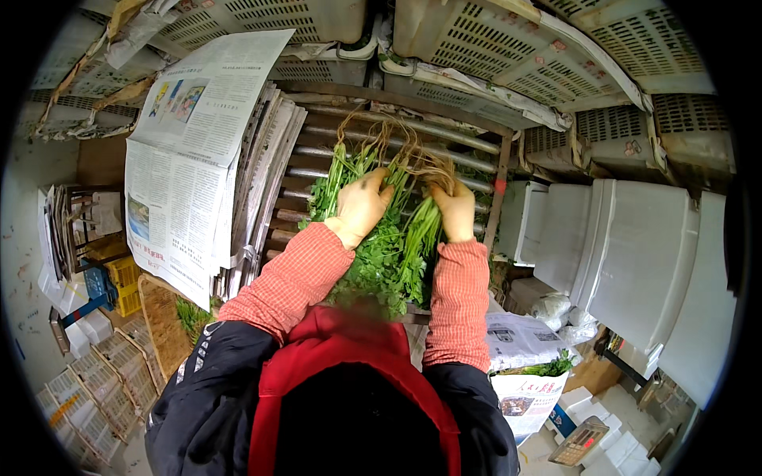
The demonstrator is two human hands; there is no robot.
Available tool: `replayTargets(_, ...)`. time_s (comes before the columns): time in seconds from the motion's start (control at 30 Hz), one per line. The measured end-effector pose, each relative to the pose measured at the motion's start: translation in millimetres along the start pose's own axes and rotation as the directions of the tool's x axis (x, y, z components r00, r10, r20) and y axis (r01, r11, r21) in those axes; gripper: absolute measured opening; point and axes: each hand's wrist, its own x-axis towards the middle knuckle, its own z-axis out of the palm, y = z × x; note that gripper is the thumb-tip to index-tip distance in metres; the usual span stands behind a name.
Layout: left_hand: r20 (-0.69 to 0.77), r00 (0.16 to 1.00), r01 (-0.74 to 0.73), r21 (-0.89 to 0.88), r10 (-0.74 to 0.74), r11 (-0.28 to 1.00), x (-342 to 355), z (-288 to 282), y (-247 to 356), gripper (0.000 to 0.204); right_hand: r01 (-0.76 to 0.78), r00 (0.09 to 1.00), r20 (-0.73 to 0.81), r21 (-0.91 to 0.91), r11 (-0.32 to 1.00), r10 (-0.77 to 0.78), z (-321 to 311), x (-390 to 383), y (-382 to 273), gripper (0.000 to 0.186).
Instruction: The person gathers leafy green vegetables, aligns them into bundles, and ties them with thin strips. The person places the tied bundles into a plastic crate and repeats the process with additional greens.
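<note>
Several bunches of leafy greens (369, 258) with long pale green stems, celery-like leaves and stringy brown roots lie on a rack of metal bars (313, 151). Their roots point away from me and their leaves toward me. My left hand (361, 208) is curled over the stems of the left bunch, thumb and fingers around them. On the right, my right hand (454, 208) grips another bunch just below its tangled roots (432, 168). Fingertips of both hands are partly hidden among the stems.
Left of the rack stands a thick stack of newspapers (266, 170), an open sheet (186, 159) on top. Perforated plastic crates (484, 47) line the far side. White foam boxes (635, 246) stand at right. A newspaper-wrapped bundle of greens (528, 385) is near my right elbow.
</note>
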Motion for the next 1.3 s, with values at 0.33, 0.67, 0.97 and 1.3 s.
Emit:
replayTargets(0.33,0.507,0.843,-0.235,0.048,0.179,0.971,-20.6,39.4,12.4,0.047,0.244,0.943,-0.3,0.32,0.915,-0.146,-33.3,-78.8,15.5,0.022)
replayTargets(0.67,0.731,0.621,-0.103,-0.281,0.282,0.954,-20.3,56.7,27.1,0.039,0.357,0.872,-0.471,0.434,0.827,-0.129,-36.7,-103.2,22.7,0.026)
replayTargets(0.97,0.815,0.46,0.214,-0.486,0.352,0.847,2.2,45.0,7.0,0.032,0.487,0.821,-0.532,0.459,0.743,-0.21,-54.1,-125.8,3.5,0.019)
replayTargets(1.3,0.84,0.45,0.125,-0.396,0.304,0.91,-13.1,113.3,71.7,0.055,0.422,0.87,-0.431,0.4,0.813,-0.239,-47.3,-143.4,5.5,0.017)
